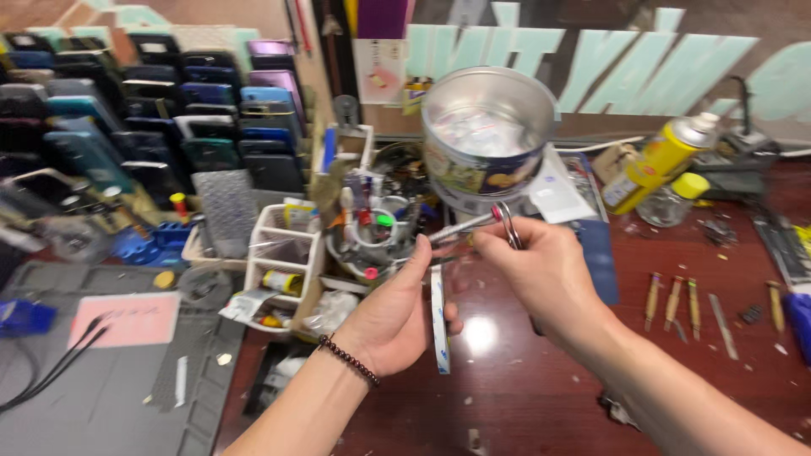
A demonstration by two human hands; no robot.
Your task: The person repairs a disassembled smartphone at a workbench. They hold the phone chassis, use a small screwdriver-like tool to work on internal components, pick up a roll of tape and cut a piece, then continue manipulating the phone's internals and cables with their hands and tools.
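Right now I see both hands meeting above a dark red glossy tabletop point(507, 380). My left hand point(397, 317), with a dark beaded bracelet point(348, 361) at its wrist, is curled shut around a narrow white strip of tape point(439, 317), whose loose end hangs down just below the fingers. My right hand point(541, 266) is closed on a pair of small metal scissors with red-lined handles point(486, 224); its fingers sit through the loops, and the blades point left, across to the top of the left hand's fingertips. Whether the blades touch the strip I cannot tell, as that spot is blurred.

Just beyond the grip stands a round silver tin with a printed band point(486, 139), and left of it a white plastic organiser crammed with small tools point(283, 249). Well right of the right hand lie several wooden-handled picks point(673, 302), and farther back a yellow spray can point(663, 160) leans. Far left of the left hand lies a grey work mat point(101, 397).
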